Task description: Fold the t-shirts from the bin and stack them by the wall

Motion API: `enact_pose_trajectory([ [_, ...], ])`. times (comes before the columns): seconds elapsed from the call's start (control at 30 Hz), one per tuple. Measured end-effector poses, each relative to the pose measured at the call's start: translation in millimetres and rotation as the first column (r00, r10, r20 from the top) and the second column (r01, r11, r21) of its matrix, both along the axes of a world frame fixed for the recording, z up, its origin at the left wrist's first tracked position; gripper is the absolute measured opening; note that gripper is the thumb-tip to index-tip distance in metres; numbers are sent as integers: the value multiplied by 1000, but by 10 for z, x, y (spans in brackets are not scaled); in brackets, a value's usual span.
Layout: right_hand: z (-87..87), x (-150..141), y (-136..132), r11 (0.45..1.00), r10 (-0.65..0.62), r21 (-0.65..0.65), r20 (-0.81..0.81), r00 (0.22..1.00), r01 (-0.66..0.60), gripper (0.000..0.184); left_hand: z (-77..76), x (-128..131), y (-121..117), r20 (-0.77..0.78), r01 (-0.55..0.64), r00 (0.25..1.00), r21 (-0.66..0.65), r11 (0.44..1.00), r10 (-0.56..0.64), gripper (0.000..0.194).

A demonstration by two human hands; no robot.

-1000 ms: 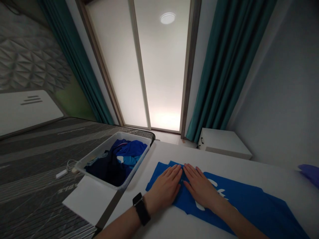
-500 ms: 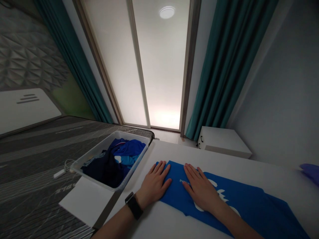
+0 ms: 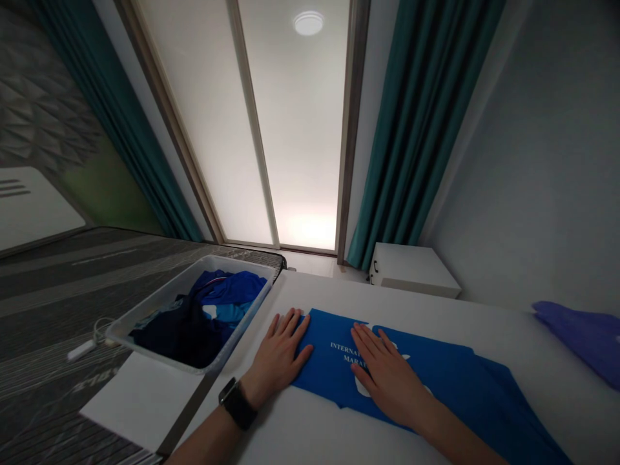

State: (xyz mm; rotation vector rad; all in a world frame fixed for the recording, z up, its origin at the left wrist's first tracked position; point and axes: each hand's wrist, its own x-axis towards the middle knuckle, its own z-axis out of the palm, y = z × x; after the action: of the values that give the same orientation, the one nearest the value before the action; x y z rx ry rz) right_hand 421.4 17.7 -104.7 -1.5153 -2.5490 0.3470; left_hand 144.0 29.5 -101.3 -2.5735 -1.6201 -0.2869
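Observation:
A blue T-shirt with white lettering and a white print lies folded lengthwise into a long strip on the white table. Its far end runs off toward the lower right. My left hand, with a dark watch on the wrist, rests flat at the shirt's left end, fingers spread. Across the print lies my right hand, palm down with fingers stretched out, covering part of the lettering. Neither hand grips the cloth.
Left of the table, a clear plastic bin of dark and blue clothes stands on a patterned mattress. A purple cloth lies at the table's right. Beyond the table is a white cabinet.
My right hand has slid along the shirt away from my left hand, uncovering more lettering. The view has turned right, showing more of the purple cloth.

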Motion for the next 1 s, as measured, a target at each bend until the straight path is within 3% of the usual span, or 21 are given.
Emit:
enact_pose_trajectory([
  [0.13, -40, 371, -154, 997, -79, 5, 55, 995, 78, 65, 92, 178, -45, 27, 95, 995, 48, 994, -96, 59],
  [0.4, -159, 986, -344, 960, -258, 141, 109, 960, 242, 64, 244, 1097, -137, 105, 454, 889, -82, 887, -445, 58],
  [0.5, -182, 1058, -377, 952, -277, 166, 117, 954, 257, 68, 180, 1229, -103, 123, 458, 887, -116, 881, -444, 60],
  [0.7, -203, 1031, -428, 939, -311, 193, 119, 943, 285, 70, 63, 1180, -92, 146, 434, 899, -159, 887, -414, 66],
  [0.87, -159, 1028, -438, 940, -313, 167, 83, 946, 296, 67, 159, 1216, -115, 142, 432, 902, -235, 871, -409, 70],
  [1.0, -71, 1081, -445, 931, -329, 171, 13, 944, 322, 61, 308, 1414, -132, 141, 463, 887, -244, 852, -441, 64],
])
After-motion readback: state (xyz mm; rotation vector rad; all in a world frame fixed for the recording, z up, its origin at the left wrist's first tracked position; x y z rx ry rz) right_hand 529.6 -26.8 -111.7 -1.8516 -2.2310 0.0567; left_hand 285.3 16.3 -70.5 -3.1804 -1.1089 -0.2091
